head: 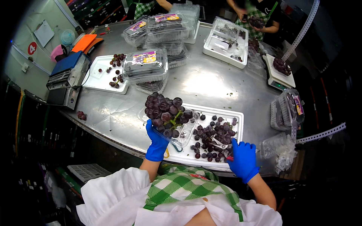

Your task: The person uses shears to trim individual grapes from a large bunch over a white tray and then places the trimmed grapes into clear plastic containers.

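Note:
My left hand (pixel 157 144), in a blue glove, holds up a clear plastic punnet (pixel 189 132) from its near side. A bunch of dark purple grapes (pixel 165 108) with a green stem lies in it and hides much of the punnet. My right hand (pixel 243 161), also in a blue glove, grips small scissors (pixel 220 144) with a red handle. Their blades are apart above loose grapes (pixel 208 142) in a white foam tray (pixel 239 120). The punnet overhangs the tray's left part. Partly under the punnet, a yellow and a teal loop lie in the tray.
Lidded grape packs (pixel 145 66) are stacked beyond my left hand, beside another white tray (pixel 97 77). At the right stand a scale (pixel 278 75) bearing grapes and more packs (pixel 287 110). A foam tray (pixel 226 42) sits farther back. Two people work across the metal table (pixel 198 82).

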A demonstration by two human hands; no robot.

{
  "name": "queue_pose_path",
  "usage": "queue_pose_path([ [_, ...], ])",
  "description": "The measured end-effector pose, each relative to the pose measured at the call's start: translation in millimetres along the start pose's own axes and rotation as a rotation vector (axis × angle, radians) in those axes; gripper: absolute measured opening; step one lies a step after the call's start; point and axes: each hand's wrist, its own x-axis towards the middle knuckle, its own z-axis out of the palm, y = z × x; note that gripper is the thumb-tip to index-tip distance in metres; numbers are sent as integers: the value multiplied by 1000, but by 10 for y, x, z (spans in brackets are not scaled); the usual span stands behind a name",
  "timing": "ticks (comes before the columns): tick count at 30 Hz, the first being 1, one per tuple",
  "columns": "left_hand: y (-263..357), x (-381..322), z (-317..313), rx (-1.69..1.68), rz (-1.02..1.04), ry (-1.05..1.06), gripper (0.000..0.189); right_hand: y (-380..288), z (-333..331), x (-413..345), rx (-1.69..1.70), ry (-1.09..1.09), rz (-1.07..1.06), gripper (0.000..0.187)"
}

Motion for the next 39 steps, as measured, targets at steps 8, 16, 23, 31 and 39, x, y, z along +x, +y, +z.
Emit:
queue_pose_path([
  [8,17,12,50,26,10,32,67,-18,795,-42,525,71,164,48],
  [16,-39,10,105,72,-12,-84,62,-26,-250,71,1772,-804,-34,38],
  [23,-152,69,220,32,-32,21,51,-167,-477,359,1863,-1085,147,34],
  [31,-214,138,-109,-81,-99,-104,50,-342,-470,491,1827,-1087,188,37],
  [39,-128,66,-11,24,-62,-111,52,-452,-511,531,1872,-1132,234,37],
])
